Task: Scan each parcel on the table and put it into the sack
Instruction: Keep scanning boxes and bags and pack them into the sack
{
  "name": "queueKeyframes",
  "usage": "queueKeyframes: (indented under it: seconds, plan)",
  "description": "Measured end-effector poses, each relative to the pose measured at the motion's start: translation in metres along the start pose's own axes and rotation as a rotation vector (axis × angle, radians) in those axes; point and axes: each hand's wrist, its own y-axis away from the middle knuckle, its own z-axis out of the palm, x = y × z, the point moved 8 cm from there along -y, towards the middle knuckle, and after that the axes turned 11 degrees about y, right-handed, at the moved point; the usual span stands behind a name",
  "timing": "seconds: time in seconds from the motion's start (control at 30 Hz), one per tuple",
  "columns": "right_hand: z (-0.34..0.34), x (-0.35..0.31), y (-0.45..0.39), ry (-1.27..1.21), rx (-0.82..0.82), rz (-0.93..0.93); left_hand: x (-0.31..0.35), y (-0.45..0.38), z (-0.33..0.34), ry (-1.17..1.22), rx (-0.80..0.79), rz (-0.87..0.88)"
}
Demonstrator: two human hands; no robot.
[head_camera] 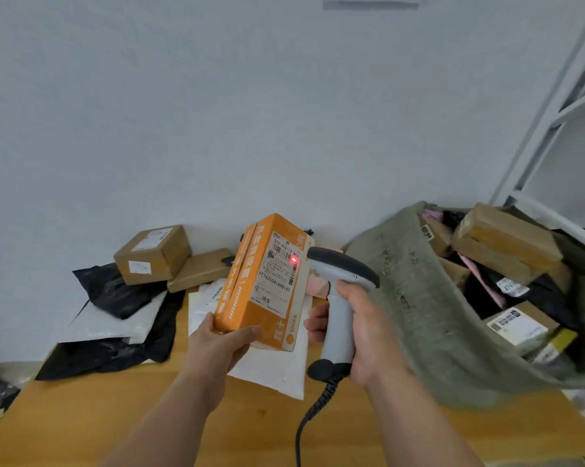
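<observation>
My left hand grips the near end of an orange box, held tilted above the table with its white shipping label facing me. My right hand holds a grey barcode scanner by its handle, its head aimed at the label. A red scan dot glows on the label's barcode. At the right a grey-green sack lies open with several boxes and bags inside.
On the wooden table lie black mailer bags, white mailer bags, a brown cardboard box and a flat brown parcel. A white shelf frame stands at the right. The scanner's coiled cable hangs toward me.
</observation>
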Motion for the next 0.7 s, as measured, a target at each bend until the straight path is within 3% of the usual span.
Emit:
queueKeyframes:
  seconds: [0.3, 0.43, 0.7]
  plan:
    - [-0.039, -0.013, 0.001, 0.031, -0.011, -0.052, -0.012, 0.012, 0.03, -0.038, -0.002, 0.015]
    - [-0.054, -0.018, 0.003, 0.055, 0.021, -0.078, -0.008, 0.014, 0.044, -0.166, 0.068, 0.038]
    - [-0.081, -0.025, 0.005, 0.093, 0.188, -0.131, 0.039, 0.008, 0.099, -0.458, 0.072, 0.294]
